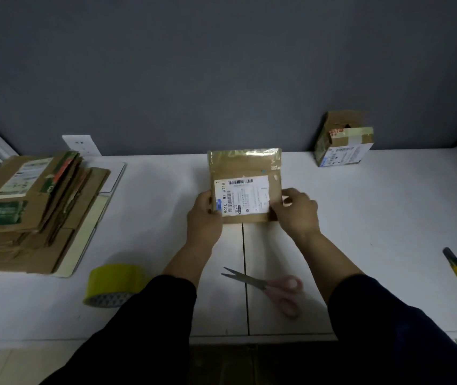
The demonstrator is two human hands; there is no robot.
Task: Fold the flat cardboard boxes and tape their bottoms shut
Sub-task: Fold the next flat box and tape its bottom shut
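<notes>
As hands [203, 215] grip it, box [245, 168] between them

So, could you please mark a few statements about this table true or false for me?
1. The left hand and the right hand both grip the flat cardboard box by its sides. True.
2. The right hand holds the scissors. False: they lie untouched on the table.
3. The yellow tape roll rests on the table, left of both hands. True.
4. The stack of flat cardboard sits on the table's right side. False: it is on the left.
5. A folded box stands at the back right. True.
</notes>
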